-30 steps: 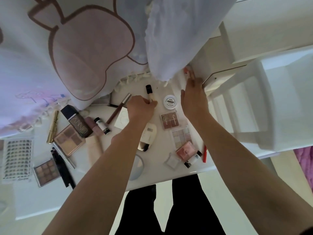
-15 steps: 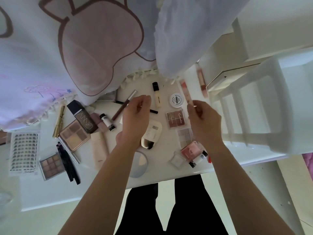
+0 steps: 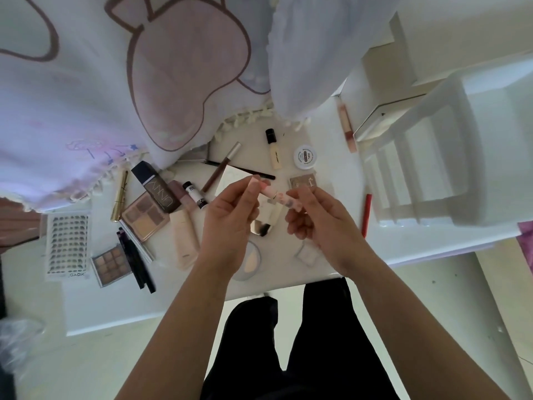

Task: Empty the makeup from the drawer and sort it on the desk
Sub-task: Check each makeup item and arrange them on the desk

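Above the middle of the white desk, my left hand and my right hand both pinch a small pink lip tube, one at each end. Makeup lies spread below them: a cream concealer tube, a round white jar, a brown liner pencil, a dark foundation bottle, two eyeshadow palettes and a pale tube. A long pink gloss tube lies near the open white drawer.
A white and pink blanket hangs over the desk's far side. A white chair stands at the right. A sheet of false lashes lies at the left, with black pencils beside it. A red pencil lies by the chair.
My right hand came back from the drawer side with the pink tube. My left hand rose from the desk to meet it. Both now hold the tube over the middle.
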`<control>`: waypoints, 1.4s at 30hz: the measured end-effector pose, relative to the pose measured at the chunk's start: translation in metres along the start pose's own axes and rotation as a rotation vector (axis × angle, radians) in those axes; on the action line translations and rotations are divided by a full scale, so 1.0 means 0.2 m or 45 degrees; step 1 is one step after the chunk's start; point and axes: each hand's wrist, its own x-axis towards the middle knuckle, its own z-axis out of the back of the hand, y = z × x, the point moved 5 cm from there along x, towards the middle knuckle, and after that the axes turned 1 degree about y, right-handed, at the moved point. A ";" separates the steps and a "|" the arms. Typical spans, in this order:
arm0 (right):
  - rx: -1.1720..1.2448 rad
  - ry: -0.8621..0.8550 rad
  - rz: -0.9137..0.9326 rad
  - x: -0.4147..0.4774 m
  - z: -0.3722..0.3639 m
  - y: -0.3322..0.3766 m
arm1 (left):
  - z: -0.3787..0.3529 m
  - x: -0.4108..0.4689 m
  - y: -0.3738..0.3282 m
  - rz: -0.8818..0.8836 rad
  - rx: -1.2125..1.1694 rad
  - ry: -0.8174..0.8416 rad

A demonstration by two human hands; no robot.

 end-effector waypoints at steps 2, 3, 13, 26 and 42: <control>0.080 -0.053 -0.003 0.00 -0.02 -0.03 | -0.01 -0.02 0.01 0.038 -0.072 -0.013; 0.106 -0.092 0.014 0.00 -0.03 -0.05 | -0.01 -0.02 0.02 0.062 -0.121 -0.046; -0.245 -0.352 0.322 -0.10 -0.02 -0.11 | -0.02 -0.08 0.08 0.107 -0.335 -0.209; -0.113 -0.247 0.125 -0.09 0.00 -0.11 | -0.02 -0.09 0.08 0.060 -0.246 -0.122; -1.196 -0.421 0.977 -0.15 -0.06 -0.04 | -0.06 -0.09 0.06 0.187 -0.281 -0.331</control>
